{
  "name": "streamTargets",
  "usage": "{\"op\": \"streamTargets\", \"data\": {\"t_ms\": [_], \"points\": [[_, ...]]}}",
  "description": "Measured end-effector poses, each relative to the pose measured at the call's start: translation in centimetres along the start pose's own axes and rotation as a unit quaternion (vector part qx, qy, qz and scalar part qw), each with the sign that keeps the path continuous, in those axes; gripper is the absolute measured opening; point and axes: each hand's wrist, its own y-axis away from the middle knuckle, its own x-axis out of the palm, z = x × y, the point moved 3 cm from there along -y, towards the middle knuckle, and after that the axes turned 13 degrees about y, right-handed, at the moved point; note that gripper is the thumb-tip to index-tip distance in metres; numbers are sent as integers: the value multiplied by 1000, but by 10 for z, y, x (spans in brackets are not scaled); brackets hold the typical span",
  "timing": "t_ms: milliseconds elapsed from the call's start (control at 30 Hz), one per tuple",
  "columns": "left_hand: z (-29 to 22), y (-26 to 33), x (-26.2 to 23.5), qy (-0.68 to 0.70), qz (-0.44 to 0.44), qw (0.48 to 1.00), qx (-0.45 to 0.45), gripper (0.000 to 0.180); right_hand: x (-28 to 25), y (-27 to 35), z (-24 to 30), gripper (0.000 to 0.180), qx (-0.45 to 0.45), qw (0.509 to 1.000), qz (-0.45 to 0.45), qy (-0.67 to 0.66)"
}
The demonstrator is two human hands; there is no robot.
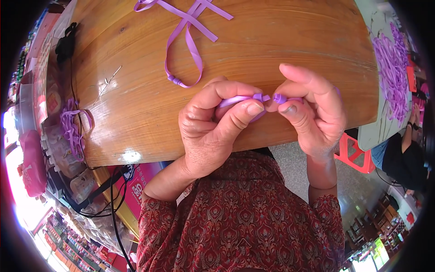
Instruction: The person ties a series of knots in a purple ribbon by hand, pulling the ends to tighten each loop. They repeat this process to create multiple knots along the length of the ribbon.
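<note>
You are pinching a purple strap (233, 100) in your left hand (213, 124), the thumb pressing against the bent fingers, with a small purple fitting (259, 97) sticking out past the thumb tip. Your right hand (318, 118) is also gripping: its thumb and a curled finger are holding a second fitting (279, 98), while one finger is pointing up and away from it. The two fittings are facing each other just above the near part of the wooden table (136, 113), close together with a narrow gap between them.

Just beyond your hands, a purple lanyard (191, 43) is lying on the tabletop, its straps crossing near the top edge and its loop hanging toward you with a joined buckle (176, 80) at the bend. To the left, a thin wire-like piece (108, 85) is resting on the wood, and a bundle of purple straps (71, 127) is lying at the table's left edge. A black object (67, 43) is sitting at the far left corner, a dark cord running from it toward you. Further left, a pink pouch (34, 163) is lying.

To your right, a large heap of purple straps (392, 72) is covering part of a pale table (376, 131). A red stool (355, 156) is standing beside it, and another person (405, 156) is showing at the right edge.
</note>
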Motion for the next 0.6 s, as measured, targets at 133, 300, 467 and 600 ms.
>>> {"op": "streamTargets", "data": {"t_ms": [133, 300, 467, 600], "points": [[1, -1, -1, 17, -3, 1000, 1, 13, 3, 7, -9, 26, 39, 990, -43, -125], [3, -1, -6, -23, 5, 1000, 0, 13, -3, 0, -11, 19, -19, 997, 19, -73], [2, 0, -6, -62, 6, 998, 8, 13, -3, -4, -7, 17, -101, 993, -3, 54], [2, 0, -6, -52, 5, 999, 12, 13, -4, -2, -9, 18, -112, 992, -50, 38]]}}
